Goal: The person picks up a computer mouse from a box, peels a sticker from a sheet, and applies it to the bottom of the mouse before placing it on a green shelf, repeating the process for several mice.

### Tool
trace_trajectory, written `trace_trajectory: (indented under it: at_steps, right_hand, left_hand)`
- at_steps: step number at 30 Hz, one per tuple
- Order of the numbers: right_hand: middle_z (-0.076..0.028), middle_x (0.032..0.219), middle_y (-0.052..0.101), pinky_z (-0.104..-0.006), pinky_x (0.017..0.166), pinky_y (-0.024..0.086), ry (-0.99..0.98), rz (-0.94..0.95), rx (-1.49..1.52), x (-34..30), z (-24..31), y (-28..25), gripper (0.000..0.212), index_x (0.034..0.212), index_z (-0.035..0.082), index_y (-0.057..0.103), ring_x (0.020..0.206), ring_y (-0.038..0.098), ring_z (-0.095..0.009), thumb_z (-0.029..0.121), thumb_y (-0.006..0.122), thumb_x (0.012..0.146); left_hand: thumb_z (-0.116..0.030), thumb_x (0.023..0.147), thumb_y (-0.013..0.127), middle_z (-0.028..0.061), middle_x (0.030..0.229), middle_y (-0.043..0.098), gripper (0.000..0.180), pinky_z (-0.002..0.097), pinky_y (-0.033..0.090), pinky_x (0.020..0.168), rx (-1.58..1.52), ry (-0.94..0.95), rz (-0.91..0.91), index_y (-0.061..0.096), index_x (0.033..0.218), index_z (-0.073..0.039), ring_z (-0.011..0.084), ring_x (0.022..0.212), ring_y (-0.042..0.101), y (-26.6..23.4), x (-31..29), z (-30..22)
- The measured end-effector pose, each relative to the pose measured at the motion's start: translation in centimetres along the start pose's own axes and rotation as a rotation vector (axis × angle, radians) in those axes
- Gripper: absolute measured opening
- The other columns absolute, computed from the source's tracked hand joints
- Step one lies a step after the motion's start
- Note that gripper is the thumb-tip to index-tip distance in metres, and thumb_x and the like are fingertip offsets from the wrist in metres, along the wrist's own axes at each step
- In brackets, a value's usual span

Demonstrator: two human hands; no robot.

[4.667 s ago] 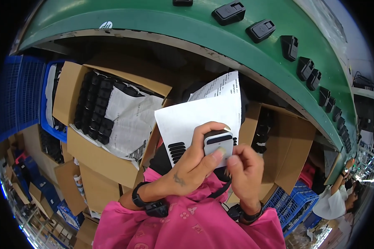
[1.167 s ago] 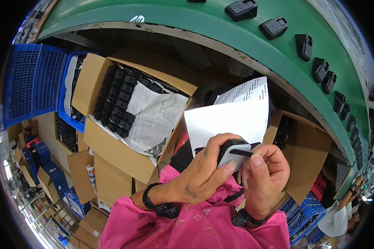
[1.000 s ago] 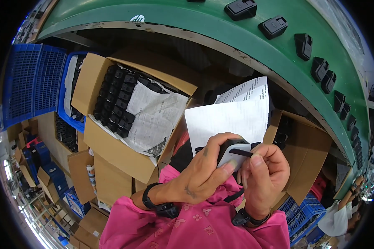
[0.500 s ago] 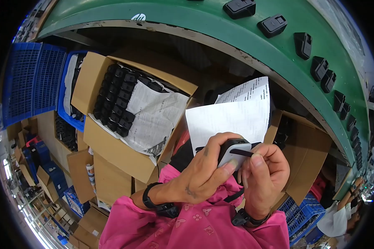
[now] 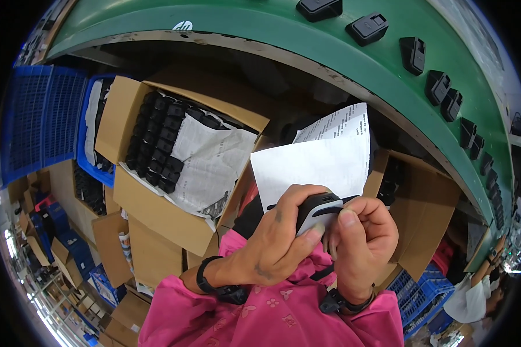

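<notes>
the left hand [image 5: 281, 234] clasps the grey-black device [image 5: 318, 207] at four o'clock from centre; the right hand [image 5: 364, 240] pinches a dark strip [image 5: 327, 211], which could sit crooked if that pinch twists.

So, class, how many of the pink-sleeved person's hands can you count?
2: the left hand grips the grey-and-black device; the right hand pinches a dark strip at its edge. Some fingers are partly hidden.

Two hands [image 5: 360, 246] at five o'clock, one grey-black device [image 5: 308, 220] at four, at least seven black stands [image 5: 367, 29] from one to three.
</notes>
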State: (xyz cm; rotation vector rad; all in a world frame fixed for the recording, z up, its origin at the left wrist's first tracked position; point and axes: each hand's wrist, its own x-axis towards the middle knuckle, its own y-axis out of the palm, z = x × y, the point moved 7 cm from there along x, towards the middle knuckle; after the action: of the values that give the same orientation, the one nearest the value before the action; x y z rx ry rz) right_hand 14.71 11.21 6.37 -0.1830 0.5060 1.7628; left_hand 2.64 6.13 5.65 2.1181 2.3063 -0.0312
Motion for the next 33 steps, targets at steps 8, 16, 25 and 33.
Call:
trace_trajectory:
  at_steps: [8, 16, 25, 33]
  right_hand:
    - [-0.006, 0.072, 0.06, -0.0178, 0.048, 0.041, -0.005, -0.006, 0.036, 0.0, -0.1, 0.1, 0.006, 0.092, -0.005, 0.056, 0.054, 0.051, -0.004, -0.001, 0.059, 0.09]
    - [-0.007, 0.073, 0.061, -0.0196, 0.047, 0.042, -0.023, -0.027, 0.046, 0.7, -0.6, -0.7, 0.007, 0.092, -0.005, 0.055, 0.052, 0.052, -0.006, 0.002, 0.057, 0.092]
    - [-0.004, 0.067, 0.059, -0.0196, 0.047, 0.041, 0.046, 0.115, -0.23, 1.9, -0.7, 1.7, 0.01, 0.089, -0.003, 0.059, 0.052, 0.051, -0.005, 0.007, 0.059, 0.092]
    - [-0.008, 0.075, 0.057, -0.0215, 0.05, 0.043, -0.002, 0.263, -0.178, 2.2, -1.4, 3.4, 0.008, 0.087, -0.005, 0.054, 0.056, 0.054, -0.009, 0.001, 0.054, 0.092]
  left_hand:
    - [-0.01, 0.089, 0.051, 0.0228, 0.114, 0.05, 0.047, 0.0381, 0.046, 0.084, 0.043, 0.014, 0.002, 0.033, 0.13, 0.006, 0.0329, 0.095, 0.057, -0.1, 0.0, -0.4]
    - [-0.01, 0.093, 0.041, 0.0181, 0.118, 0.051, 0.044, 0.0341, 0.043, 0.089, -0.293, -0.196, -0.048, 0.032, 0.132, 0.005, 0.0233, 0.099, 0.055, 0.0, -0.5, 1.4]
    - [-0.025, 0.093, 0.039, 0.016, 0.124, 0.047, 0.053, 0.0324, 0.038, 0.097, -0.327, -0.228, -0.021, 0.029, 0.137, 0.003, 0.0195, 0.112, 0.048, -1.0, -0.4, 1.7]
    - [-0.03, 0.091, 0.058, 0.0129, 0.131, 0.049, 0.063, 0.0323, 0.033, 0.104, -0.253, -0.177, 0.137, 0.037, 0.141, 0.002, 0.0209, 0.127, 0.042, -4.1, -2.2, 2.2]
